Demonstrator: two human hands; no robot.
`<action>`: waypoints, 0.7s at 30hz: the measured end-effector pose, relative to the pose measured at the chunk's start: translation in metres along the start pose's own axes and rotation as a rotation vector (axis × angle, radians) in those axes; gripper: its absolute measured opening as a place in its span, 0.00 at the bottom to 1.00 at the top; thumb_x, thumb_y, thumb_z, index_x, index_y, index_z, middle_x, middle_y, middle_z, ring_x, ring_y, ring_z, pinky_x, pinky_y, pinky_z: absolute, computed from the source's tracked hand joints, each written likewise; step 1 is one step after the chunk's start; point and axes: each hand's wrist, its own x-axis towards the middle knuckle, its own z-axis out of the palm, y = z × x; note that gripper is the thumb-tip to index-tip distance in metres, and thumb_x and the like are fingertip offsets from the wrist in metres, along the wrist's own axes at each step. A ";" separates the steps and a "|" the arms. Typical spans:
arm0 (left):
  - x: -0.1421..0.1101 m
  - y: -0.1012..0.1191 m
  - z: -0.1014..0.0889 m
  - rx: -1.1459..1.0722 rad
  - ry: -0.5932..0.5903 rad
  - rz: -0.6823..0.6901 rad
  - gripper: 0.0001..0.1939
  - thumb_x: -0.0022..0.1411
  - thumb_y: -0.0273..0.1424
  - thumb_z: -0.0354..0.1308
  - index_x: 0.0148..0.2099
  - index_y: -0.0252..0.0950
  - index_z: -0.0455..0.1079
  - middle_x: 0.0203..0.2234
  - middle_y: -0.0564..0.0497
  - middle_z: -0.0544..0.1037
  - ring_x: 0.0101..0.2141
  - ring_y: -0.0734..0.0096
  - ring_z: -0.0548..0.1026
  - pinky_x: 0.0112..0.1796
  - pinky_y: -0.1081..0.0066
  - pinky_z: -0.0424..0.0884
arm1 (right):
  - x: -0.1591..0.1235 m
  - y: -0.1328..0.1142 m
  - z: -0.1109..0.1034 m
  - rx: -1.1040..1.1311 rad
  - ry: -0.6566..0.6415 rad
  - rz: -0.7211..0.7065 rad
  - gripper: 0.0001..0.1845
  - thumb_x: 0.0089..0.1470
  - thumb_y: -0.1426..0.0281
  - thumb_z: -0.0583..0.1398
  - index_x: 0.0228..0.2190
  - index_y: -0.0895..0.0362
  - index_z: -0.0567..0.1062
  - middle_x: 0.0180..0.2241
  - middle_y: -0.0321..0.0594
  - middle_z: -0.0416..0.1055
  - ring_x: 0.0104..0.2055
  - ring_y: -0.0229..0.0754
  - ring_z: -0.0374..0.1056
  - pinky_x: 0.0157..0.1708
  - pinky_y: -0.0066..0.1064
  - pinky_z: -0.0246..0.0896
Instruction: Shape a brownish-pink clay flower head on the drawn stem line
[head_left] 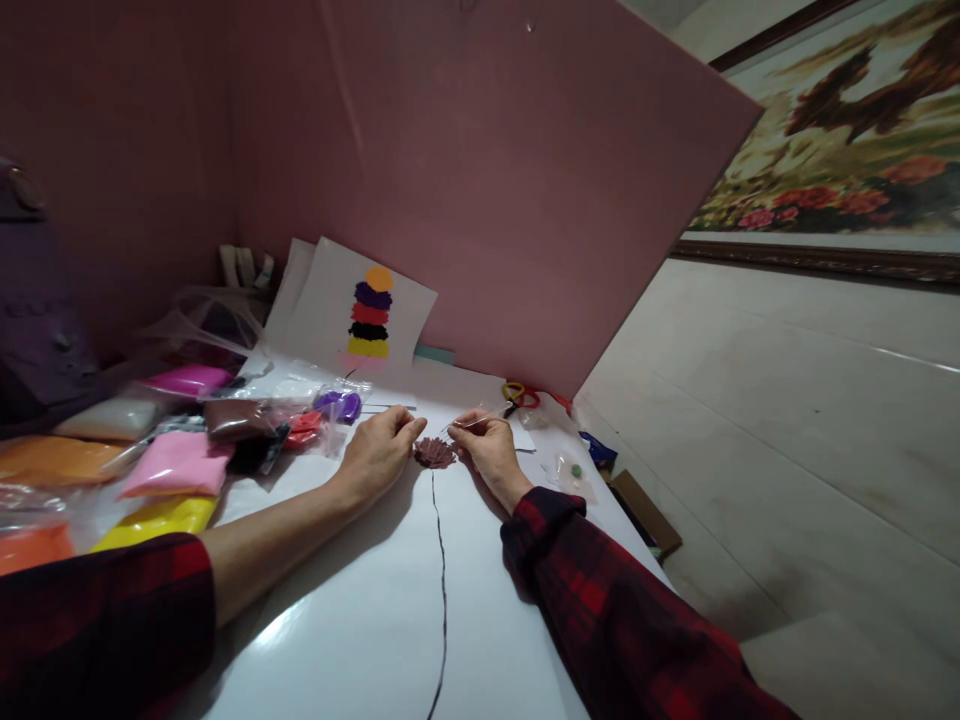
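On the white sheet (360, 600) lies a small brown shaggy clump (435, 455), apparently clay, at the top of a thin dark wavy line (442, 570). At its upper left is my left hand (377, 447), thumb and fingers pressed together. I cannot make out whether anything is between them. To the right of the clump, my right hand (491, 455) is closed on a thin, needle-like tool (484, 417). The tool slants down toward the clump's upper edge, and its tip is too small to see clearly.
Bags of coloured clay, such as a pink bag (178, 463) and a yellow bag (157, 522), crowd the left. A card with stacked coloured shapes (330, 300) leans at the back. Scissors (525, 398) and a small clear bag (574, 475) lie to the right.
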 end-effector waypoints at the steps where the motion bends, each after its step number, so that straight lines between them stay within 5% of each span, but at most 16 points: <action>1: 0.000 0.000 0.000 0.001 -0.002 0.000 0.14 0.58 0.41 0.49 0.24 0.40 0.62 0.19 0.54 0.70 0.26 0.66 0.67 0.31 0.67 0.59 | 0.000 0.000 0.000 -0.007 -0.004 -0.007 0.09 0.35 0.71 0.67 0.21 0.58 0.71 0.13 0.28 0.65 0.14 0.31 0.57 0.15 0.23 0.50; 21: 0.000 -0.002 0.001 -0.008 0.000 -0.007 0.14 0.58 0.41 0.49 0.24 0.40 0.62 0.19 0.54 0.70 0.26 0.67 0.67 0.31 0.67 0.59 | 0.002 0.000 0.003 -0.038 0.032 -0.015 0.10 0.32 0.70 0.68 0.19 0.58 0.71 0.13 0.29 0.65 0.15 0.31 0.57 0.15 0.24 0.51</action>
